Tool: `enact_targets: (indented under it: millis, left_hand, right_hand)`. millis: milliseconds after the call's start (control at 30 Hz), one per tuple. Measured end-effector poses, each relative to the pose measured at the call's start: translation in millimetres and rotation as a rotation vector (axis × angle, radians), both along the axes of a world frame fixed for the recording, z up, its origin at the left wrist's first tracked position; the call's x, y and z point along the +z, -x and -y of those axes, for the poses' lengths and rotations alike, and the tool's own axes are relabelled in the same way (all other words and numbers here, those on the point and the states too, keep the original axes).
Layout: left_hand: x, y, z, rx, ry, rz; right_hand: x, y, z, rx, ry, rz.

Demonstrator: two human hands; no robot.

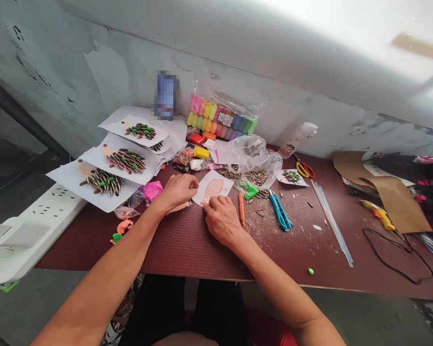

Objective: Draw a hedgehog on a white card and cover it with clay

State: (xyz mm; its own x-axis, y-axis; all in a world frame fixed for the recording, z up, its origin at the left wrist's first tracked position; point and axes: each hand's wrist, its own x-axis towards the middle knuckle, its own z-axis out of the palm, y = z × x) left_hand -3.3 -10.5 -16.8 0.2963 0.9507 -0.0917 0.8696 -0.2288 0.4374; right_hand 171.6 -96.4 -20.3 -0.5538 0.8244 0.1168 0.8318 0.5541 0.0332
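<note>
A small white paper card (223, 184) with an orange drawing of a bird-like or hedgehog-like figure lies between my hands. My left hand (179, 191) is closed at the card's left edge, thumb and forefinger together; whatever they pinch is too small to make out. Under that hand a beige piece (180, 207) shows in part. My right hand (222, 218) rests on the card's lower edge with curled fingers, their tips close together over the drawing's bottom and partly hidden. Right of it lie an orange marker (241, 209) and a blue utility knife (280, 210).
Sheets with seed-covered hedgehogs (124, 161) are stacked at left, near a white power strip (46, 211). Behind are colored clay packs (220, 117), a plastic bag (254, 153) and striped seeds (252, 178). Scissors (305, 169), glue sticks (332, 223) and a glue gun (378, 215) lie right.
</note>
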Motion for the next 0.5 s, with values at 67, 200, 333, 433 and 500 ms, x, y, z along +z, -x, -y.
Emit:
enact_targets:
  millis: [67, 200, 333, 433, 500]
  left_hand:
    - [0.4, 0.1, 0.2, -0.002, 0.002, -0.002]
    - [1.5, 0.2, 0.3, -0.009, 0.001, -0.004]
    - [2.8, 0.2, -0.4, -0.018, 0.012, -0.017]
    - [3.2, -0.3, -0.1, -0.017, 0.008, -0.021]
    - [3.0, -0.7, 0.6, -0.011, 0.005, -0.021]
  right_hand:
    - [-0.6, -2.4, -0.6, -0.003, 0.009, -0.041]
    - [-1.9, -5.0, -1.3, -0.064, -0.004, -0.119]
    - [-2.6, -4.4, -2.5, -0.129, -0.009, -0.133]
    - [-2.6, -3.8, -3.3, -0.129, 0.013, -0.122]
    - [-2.5, -3.4, -3.5, -0.123, 0.017, -0.118]
